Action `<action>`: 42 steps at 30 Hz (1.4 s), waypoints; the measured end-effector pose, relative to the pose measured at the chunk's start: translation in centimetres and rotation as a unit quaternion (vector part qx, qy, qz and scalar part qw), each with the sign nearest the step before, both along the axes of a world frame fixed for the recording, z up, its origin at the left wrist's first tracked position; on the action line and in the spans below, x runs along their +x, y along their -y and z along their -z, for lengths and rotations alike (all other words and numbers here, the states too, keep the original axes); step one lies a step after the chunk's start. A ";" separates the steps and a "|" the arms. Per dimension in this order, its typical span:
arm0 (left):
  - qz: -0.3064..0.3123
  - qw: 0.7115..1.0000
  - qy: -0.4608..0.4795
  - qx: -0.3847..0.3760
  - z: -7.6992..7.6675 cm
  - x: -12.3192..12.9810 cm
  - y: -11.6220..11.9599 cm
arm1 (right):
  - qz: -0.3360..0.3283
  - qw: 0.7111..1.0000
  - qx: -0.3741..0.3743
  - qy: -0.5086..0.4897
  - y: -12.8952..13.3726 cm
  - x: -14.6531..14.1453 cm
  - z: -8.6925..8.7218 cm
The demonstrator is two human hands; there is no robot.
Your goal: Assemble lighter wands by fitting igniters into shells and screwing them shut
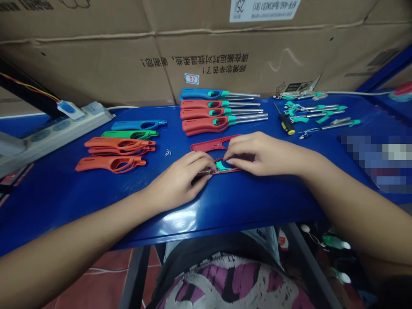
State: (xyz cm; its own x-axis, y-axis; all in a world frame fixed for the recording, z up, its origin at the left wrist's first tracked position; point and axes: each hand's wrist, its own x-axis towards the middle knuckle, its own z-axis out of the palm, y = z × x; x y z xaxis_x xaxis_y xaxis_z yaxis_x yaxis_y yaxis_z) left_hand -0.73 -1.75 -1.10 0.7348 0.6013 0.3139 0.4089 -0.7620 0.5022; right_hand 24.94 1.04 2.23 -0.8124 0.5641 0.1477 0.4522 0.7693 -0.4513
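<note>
In front of me a red lighter shell half (225, 171) lies on the blue table with a green trigger (221, 165) in it. The fingers of my left hand (185, 178) are curled round the left end of this shell, where a small clear or metallic part shows between them. My right hand (254, 153) pinches at the right side of the green trigger; its fingertips partly hide the piece. Just behind, the other red shell half (206, 145) lies with its inside up, its right end under my right hand.
Lighter shells (112, 163) in orange, green and blue lie left, near small screws (168, 152) and a power strip (58, 128). Several long-nosed lighters (206, 125) lie behind. At right are a screwdriver (286, 122) and metal-tube inner parts (334, 124). A cardboard box (112, 73) stands behind.
</note>
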 end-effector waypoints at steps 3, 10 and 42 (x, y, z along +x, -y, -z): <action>-0.009 1.000 0.004 -0.010 -0.2 -0.1 0.0 | 0.068 0.995 0.068 0.035 -0.6 0.6 0.4; -0.021 0.999 0.035 -0.032 0.3 0.1 0.0 | 0.118 0.976 0.136 0.120 -1.3 1.0 1.1; -0.050 0.980 0.003 0.190 -0.8 -1.9 -2.0 | 0.162 0.956 -0.189 -0.156 -0.8 -0.4 1.0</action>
State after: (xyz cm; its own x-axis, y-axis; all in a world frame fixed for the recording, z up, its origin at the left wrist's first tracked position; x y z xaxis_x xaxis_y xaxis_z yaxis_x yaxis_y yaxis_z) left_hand -2.66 0.25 -0.27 0.6755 0.5090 0.5336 0.4893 -0.8507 0.1921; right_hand 24.51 1.84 1.27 -0.5352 0.8399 0.0902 0.4371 0.3668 -0.8212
